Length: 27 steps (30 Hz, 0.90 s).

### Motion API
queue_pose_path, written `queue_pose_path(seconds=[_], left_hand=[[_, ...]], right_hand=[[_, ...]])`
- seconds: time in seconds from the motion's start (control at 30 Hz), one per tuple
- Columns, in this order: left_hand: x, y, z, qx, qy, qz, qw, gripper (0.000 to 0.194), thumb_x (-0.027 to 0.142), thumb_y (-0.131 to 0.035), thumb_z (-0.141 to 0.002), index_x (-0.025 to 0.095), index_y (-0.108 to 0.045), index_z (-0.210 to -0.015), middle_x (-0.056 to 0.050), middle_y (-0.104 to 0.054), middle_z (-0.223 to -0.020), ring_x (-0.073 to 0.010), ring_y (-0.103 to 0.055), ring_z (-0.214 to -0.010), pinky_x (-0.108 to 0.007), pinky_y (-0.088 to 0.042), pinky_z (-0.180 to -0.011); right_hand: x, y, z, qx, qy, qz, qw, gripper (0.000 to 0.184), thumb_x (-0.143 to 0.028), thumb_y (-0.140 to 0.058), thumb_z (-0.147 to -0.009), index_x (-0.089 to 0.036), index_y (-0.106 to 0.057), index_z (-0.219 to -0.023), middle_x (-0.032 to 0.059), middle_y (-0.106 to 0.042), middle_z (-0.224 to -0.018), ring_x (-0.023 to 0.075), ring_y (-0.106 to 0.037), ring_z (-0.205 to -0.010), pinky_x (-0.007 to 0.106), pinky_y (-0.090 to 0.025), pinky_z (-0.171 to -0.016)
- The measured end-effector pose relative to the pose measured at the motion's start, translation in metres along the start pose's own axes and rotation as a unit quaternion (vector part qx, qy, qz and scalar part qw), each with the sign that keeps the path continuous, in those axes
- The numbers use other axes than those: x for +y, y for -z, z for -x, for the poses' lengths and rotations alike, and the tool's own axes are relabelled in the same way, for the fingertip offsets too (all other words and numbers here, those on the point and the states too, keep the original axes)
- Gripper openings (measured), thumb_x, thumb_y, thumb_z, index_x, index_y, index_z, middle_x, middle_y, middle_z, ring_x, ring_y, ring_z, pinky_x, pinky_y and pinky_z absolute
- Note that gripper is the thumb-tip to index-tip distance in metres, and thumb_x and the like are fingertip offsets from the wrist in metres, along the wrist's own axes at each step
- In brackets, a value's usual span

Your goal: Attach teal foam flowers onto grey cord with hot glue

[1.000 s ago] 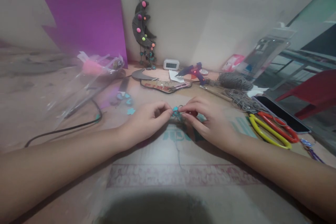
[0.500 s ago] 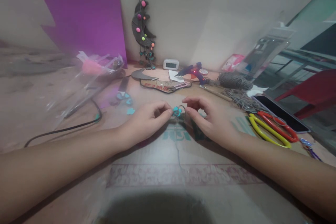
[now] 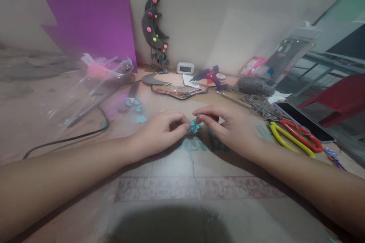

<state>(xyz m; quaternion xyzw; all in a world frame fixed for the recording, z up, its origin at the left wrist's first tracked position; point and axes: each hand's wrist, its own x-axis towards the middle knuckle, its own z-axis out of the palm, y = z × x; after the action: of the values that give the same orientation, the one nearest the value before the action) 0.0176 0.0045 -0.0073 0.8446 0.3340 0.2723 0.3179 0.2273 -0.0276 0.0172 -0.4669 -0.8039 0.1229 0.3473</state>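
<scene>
My left hand (image 3: pixel 161 132) pinches the edge of a little blue flower (image 3: pixel 194 127), which is between my hands. My right hand (image 3: pixel 229 127) is at its other side; I can't tell if it's holding on. A flat blue shape (image 3: pixel 141 119) lies near my left hand.

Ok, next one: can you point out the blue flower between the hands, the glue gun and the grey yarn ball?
Blue flower (image 3: pixel 194 127): head view, on its petals, near the middle.
Glue gun (image 3: pixel 209 72): head view, on the purple body.
Grey yarn ball (image 3: pixel 254 87): head view, on the wound strands.
</scene>
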Motion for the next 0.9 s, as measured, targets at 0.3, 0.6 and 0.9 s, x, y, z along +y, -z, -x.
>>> queue_pose_path(seconds=[0.3,0.6,0.9], left_hand=[[0.001,0.001,-0.002,-0.027,-0.015,0.011,0.999,0.023,0.029,-0.050,-0.092,0.017,-0.066,-0.081,-0.002,-0.069,-0.081,-0.0167,-0.061,-0.077,-0.029,-0.046,-0.074],[-0.003,-0.001,-0.002,-0.015,0.066,0.116,0.991,0.030,0.041,-0.049,-0.095,0.017,-0.061,-0.081,-0.001,-0.065,-0.079,-0.0163,-0.061,-0.077,-0.026,-0.045,-0.071],[0.001,0.001,-0.001,0.017,0.061,0.075,0.995,0.030,0.039,-0.047,-0.094,0.017,-0.058,-0.077,0.001,-0.060,-0.074,-0.0154,-0.057,-0.073,-0.025,-0.043,-0.066]], right_hand=[[0.002,-0.001,-0.010,-0.053,0.068,0.018,0.996,0.028,-0.021,-0.052,-0.096,-0.021,-0.071,-0.116,0.0034,-0.076,-0.105,0.0158,-0.069,-0.095,0.027,-0.052,-0.085],[0.034,0.051,-0.044,-0.006,-0.145,-0.032,0.989,0.035,-0.030,-0.052,-0.094,-0.017,-0.057,-0.126,0.0014,-0.067,-0.068,0.0149,-0.062,-0.061,0.028,-0.051,-0.060],[0.085,0.095,-0.044,-0.042,-0.155,0.233,0.959,0.022,-0.030,-0.058,-0.087,-0.018,-0.074,-0.096,0.0078,-0.074,-0.090,0.0210,-0.066,-0.080,0.031,-0.048,-0.069]])
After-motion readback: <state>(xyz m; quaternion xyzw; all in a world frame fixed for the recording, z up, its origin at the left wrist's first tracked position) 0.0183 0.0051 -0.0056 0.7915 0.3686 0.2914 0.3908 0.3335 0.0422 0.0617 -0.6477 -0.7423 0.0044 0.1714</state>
